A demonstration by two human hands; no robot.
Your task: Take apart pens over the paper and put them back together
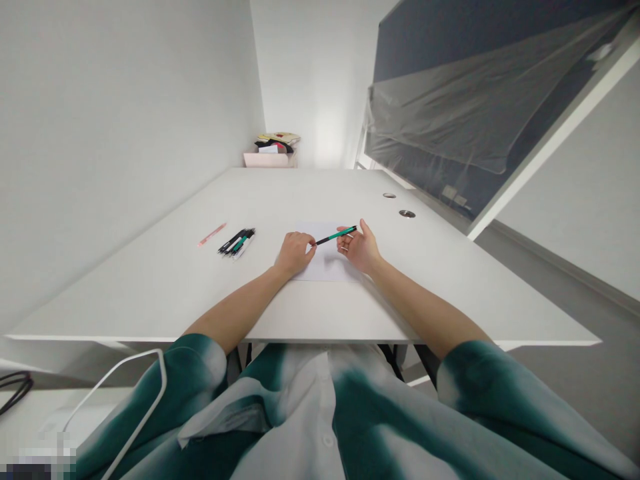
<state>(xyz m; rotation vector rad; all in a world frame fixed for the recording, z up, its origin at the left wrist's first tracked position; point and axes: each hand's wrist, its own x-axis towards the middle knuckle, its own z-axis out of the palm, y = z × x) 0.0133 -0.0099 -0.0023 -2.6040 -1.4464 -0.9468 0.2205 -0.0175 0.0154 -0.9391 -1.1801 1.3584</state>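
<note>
A green pen with black ends (pixel 336 235) is held slantwise above a white sheet of paper (pixel 323 270), its far end higher and to the right. My left hand (pixel 296 253) pinches the lower left end between thumb and fingertips, its wrist low over the sheet's left edge. Under the pen's upper right end is my right hand (pixel 361 251), palm turned up and inward, thumb raised away from loosely bent fingers. The pen passes across those fingers; whether it rests on them I cannot tell.
Left of the paper on the white table (pixel 165 300) lies a bunch of several pens (pixel 237 243), black, green and white. Beside it is a pink, thin stick-like item (pixel 212 235). Two round metal grommets (pixel 407 214) sit at the right; a pink box (pixel 267 160) stands beyond the far edge.
</note>
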